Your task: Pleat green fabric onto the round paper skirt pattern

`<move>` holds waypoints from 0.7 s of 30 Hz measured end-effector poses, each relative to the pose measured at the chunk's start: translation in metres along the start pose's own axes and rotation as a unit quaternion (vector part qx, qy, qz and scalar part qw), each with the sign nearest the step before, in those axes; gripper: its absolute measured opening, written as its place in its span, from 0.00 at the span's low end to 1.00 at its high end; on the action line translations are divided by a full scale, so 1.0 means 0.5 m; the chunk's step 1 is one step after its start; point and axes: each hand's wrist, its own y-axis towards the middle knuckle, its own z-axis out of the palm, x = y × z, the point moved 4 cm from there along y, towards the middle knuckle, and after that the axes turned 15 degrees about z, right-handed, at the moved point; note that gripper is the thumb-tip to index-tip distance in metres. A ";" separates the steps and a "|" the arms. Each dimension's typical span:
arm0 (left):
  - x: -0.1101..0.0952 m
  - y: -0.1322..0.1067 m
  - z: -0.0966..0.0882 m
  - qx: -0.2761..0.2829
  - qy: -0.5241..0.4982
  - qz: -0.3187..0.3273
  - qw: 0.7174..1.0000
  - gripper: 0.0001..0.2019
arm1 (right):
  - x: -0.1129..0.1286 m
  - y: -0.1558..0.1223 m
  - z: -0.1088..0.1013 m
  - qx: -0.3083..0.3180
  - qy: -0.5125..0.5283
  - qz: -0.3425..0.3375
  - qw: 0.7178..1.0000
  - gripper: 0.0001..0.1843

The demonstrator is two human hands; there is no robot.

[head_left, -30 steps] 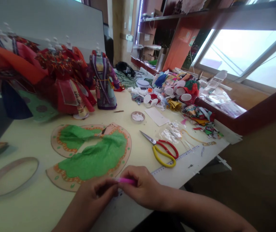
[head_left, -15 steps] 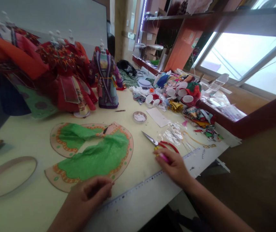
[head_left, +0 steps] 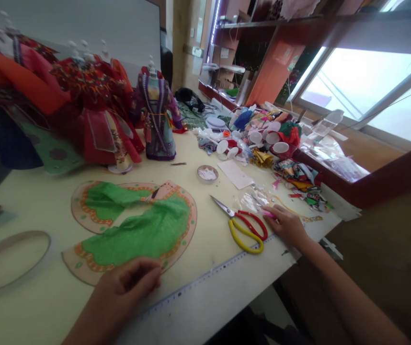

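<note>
A green cloth piece with a pinkish border and orange scalloped trim lies curved on the table. My left hand rests at its near edge, thumb and fingers pressed together; what they pinch, if anything, is hidden. My right hand is closed on a small pink object, mostly covered by the fingers, beside a clear plastic bag. Scissors with one red and one yellow handle lie left of that hand, blades pointing away. A ruler runs along the table's near edge.
Dressed figures in costumes stand at the back left. A small dish of white bits and a white card lie mid-table. A pile of cloth scraps and white discs fills the back right. An oval band lies at left.
My right hand has moved right and away from over the scissors, carrying the pink object towards the plastic bag. The yellow handle now shows fully. My left hand has barely moved.
</note>
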 end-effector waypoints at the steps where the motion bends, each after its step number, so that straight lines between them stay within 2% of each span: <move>1: 0.000 0.000 0.000 0.000 0.001 0.002 1.000 0.14 | 0.001 0.003 0.003 0.000 0.006 -0.002 1.000 0.14; 5: -0.001 0.001 0.000 0.003 0.009 0.009 1.000 0.14 | -0.002 0.012 0.008 -0.021 0.040 0.000 0.999 0.12; 10: -0.001 0.001 0.000 0.002 0.011 0.008 1.000 0.14 | -0.019 0.038 -0.021 -0.101 0.107 0.053 0.988 0.12; 15: -0.003 0.003 -0.002 0.003 0.005 0.003 1.000 0.14 | -0.034 0.058 -0.048 -0.154 0.185 0.120 0.963 0.12; 21: 0.005 0.007 -0.001 -0.003 -0.025 0.002 1.000 0.15 | -0.051 0.072 -0.043 -0.165 0.290 0.190 0.923 0.14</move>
